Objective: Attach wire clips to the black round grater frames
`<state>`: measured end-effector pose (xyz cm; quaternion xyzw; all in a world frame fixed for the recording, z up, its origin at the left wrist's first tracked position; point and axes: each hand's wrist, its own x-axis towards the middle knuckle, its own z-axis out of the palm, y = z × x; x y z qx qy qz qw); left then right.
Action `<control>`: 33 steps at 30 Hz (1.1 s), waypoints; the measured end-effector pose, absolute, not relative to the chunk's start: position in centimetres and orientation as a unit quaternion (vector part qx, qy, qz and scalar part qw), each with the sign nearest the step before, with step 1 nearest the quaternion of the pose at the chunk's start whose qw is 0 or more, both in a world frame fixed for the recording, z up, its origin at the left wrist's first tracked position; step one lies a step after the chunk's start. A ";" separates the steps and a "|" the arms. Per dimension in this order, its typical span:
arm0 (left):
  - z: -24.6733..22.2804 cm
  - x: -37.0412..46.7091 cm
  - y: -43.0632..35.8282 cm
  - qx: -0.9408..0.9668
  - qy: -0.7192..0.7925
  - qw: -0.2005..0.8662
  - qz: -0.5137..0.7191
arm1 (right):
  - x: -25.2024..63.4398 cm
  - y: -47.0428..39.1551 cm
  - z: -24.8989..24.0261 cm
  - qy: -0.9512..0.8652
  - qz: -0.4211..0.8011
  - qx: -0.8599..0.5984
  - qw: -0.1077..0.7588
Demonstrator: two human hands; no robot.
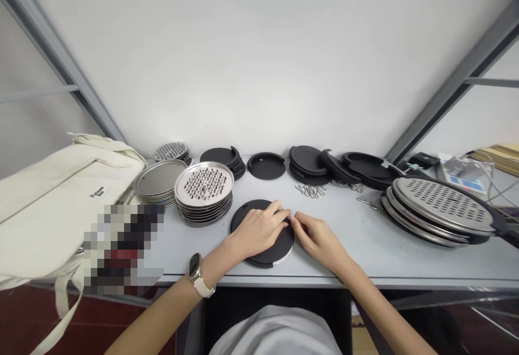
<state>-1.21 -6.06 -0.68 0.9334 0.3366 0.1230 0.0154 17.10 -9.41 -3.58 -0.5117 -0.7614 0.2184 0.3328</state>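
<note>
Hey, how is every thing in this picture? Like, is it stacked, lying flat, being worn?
Black disc: lying flat, partly covered
Left hand: fingers bent, on the black disc
Right hand: fingertips at the disc's edge
Front perforated metal discs: stacked
Plain metal discs: stacked
Wire clips: loose, bunched together
Handled grater: atop a stack
Tote bag: strap hanging down
Wristwatch: worn, screen dark

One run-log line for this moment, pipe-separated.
left hand: on black disc | right hand: fingertips at disc's right rim, grip unclear | stacked metal discs: left of black disc | wire clips: beyond hands
</note>
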 end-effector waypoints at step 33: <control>-0.6 -1.1 -6.2 0.928 0.348 0.028 0.129 | 17.1 -9.7 -3.2 -0.746 0.242 -0.523 0.334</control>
